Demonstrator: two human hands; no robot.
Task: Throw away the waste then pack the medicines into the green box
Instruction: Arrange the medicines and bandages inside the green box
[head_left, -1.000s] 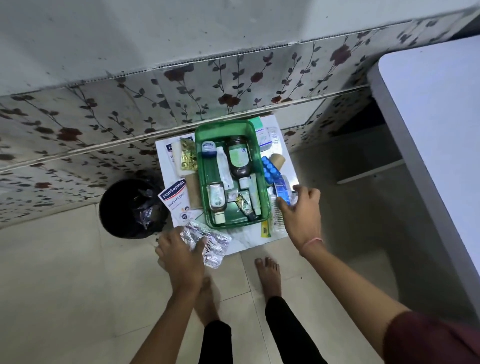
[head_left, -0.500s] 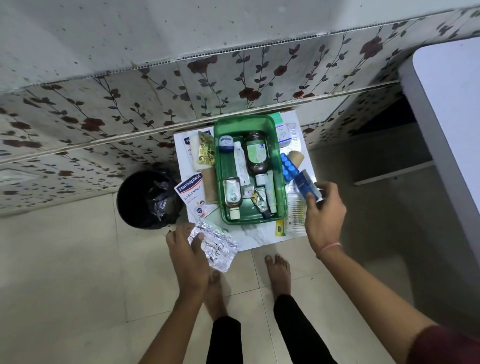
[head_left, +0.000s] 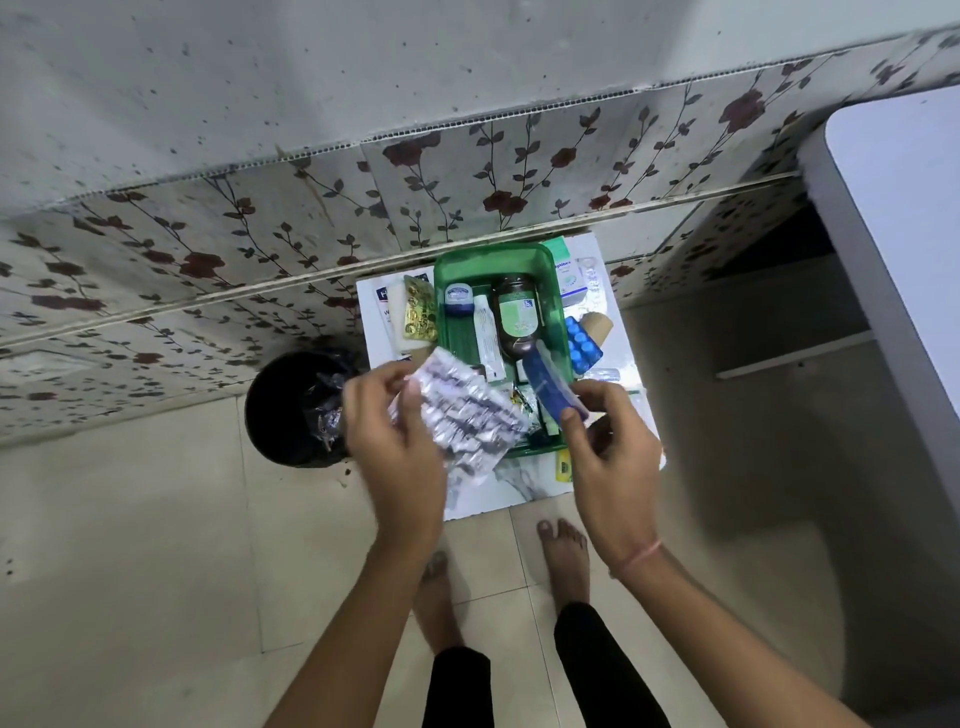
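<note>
The left hand (head_left: 395, 441) pinches a stack of silver foil blister strips (head_left: 462, 410) between thumb and fingers, holding it above the near-left corner of the green plastic box (head_left: 493, 265). The right hand (head_left: 608, 447) grips a dark blue flat packet (head_left: 550, 384) by its lower end, fingers pressed around it, tilted over the near-right part of the box. The box sits on a white marble-patterned board (head_left: 519, 483) and contains a brown glass bottle with a green label (head_left: 517, 317), a white tube (head_left: 487, 338) and a small blue-capped jar (head_left: 458, 300). A black round waste bin (head_left: 283, 410) stands on the floor, left of the board.
</note>
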